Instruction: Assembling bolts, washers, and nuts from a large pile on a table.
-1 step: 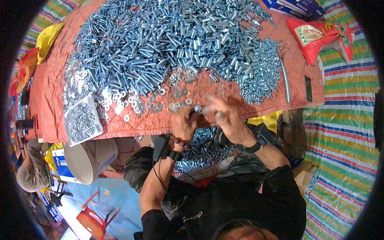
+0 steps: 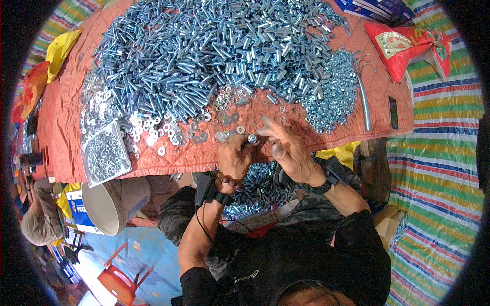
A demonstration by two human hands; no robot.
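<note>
My left hand (image 2: 234, 159) is closed at the table's near edge. Between its thumb and fingers sits a bolt (image 2: 252, 138), its shiny end with what looks like a nut or washer poking out to the right. Most of the bolt is hidden by the fingers. Just to the right hovers my right hand (image 2: 295, 157), fingers stretched out and thumb apart, holding nothing I can see. Flat washers (image 2: 223, 135) lie just beyond the left hand. Past them spreads a big heap of bolts and metal sleeves (image 2: 204, 61), with a pile of nuts (image 2: 332, 97) on its right side.
A white tray of washers (image 2: 127, 162) stands at the near left of the red cloth (image 2: 153, 162). A metal rod (image 2: 365, 107), a phone-like dark slab (image 2: 393, 113) and a red bag (image 2: 406, 48) lie right. Below are a bucket (image 2: 104, 209), a red stool (image 2: 116, 285) and more bolts (image 2: 255, 204).
My right hand, blurred a moment before, now shows sharper, its fingers a little more upright beside the bolt. The left hand keeps its hold in the same place.
</note>
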